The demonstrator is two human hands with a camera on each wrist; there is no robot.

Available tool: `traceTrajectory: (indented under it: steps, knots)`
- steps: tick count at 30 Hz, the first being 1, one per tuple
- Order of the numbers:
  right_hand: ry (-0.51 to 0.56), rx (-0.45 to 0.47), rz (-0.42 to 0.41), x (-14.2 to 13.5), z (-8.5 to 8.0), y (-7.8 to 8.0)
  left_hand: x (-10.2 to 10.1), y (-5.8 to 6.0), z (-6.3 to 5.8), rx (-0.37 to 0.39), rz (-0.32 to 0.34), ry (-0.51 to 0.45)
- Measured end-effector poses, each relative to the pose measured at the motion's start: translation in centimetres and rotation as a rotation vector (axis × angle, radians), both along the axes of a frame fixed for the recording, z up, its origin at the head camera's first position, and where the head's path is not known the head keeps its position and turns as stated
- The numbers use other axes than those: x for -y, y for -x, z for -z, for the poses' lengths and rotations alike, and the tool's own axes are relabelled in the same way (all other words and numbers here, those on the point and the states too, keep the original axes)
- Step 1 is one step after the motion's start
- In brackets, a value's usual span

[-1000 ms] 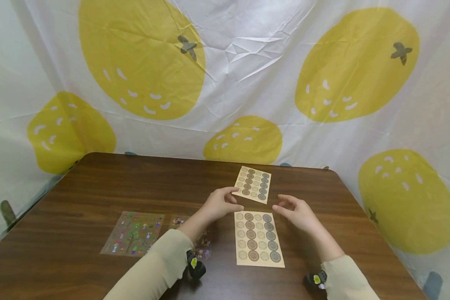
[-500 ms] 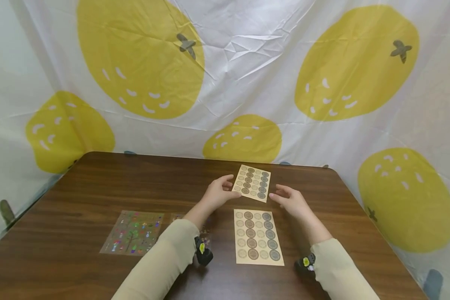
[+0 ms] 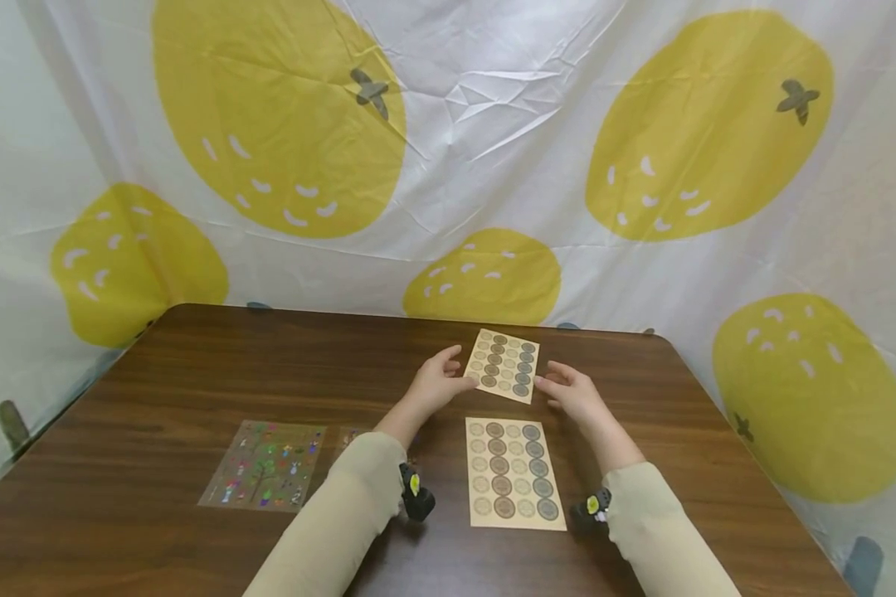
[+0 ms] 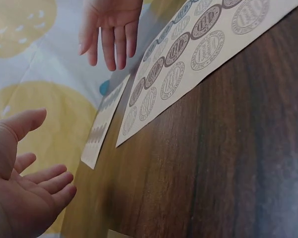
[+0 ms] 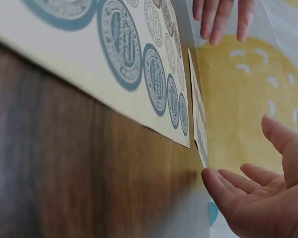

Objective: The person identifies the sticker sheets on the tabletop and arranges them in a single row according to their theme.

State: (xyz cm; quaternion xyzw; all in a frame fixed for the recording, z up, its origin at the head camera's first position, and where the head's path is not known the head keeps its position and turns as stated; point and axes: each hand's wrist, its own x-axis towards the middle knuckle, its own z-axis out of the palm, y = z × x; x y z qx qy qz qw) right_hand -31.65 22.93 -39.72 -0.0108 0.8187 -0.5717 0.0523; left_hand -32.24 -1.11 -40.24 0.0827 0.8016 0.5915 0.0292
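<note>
A small cream sheet of round stickers (image 3: 503,365) lies at the far side of the table, slightly turned. My left hand (image 3: 430,387) is at its left edge, thumb tip by the near corner and fingers loosely bent. On the opposite side, my right hand (image 3: 578,400) has its fingertips right at the edge. In the left wrist view the palm (image 4: 27,198) faces up toward the sheets with nothing in it. Likewise, the right wrist view has relaxed fingers (image 5: 238,186) beside the far sheet (image 5: 198,121). A second cream sticker sheet (image 3: 513,473) lies flat between the forearms.
To the left lies a clear sheet with small colourful pictures (image 3: 265,466). Another clear sheet (image 3: 348,436) is partly hidden by the left sleeve (image 3: 343,506). Behind the brown wooden table (image 3: 157,464) hangs a white cloth (image 3: 485,166) with big yellow fruit.
Both hands have moved forward from the gap above the near sheet to the sides of the far sheet. The right fingertips have come in closer to its edge. The sheets lie as before.
</note>
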Motion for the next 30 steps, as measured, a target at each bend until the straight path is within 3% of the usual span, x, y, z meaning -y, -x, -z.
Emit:
traceTrajectory:
  steps: [7,22,30]
  knots:
    - [0.096,0.043,0.025,0.5,0.5,0.6,-0.1,0.7,1.0,0.037,-0.018,-0.033]
    - [0.243,0.052,-0.041,0.1,0.6,1.1,-1.2,2.0,1.8,0.051,-0.028,-0.120]
    - [0.310,0.048,-0.051,0.2,1.0,1.3,-1.8,1.8,1.8,0.078,-0.006,-0.148]
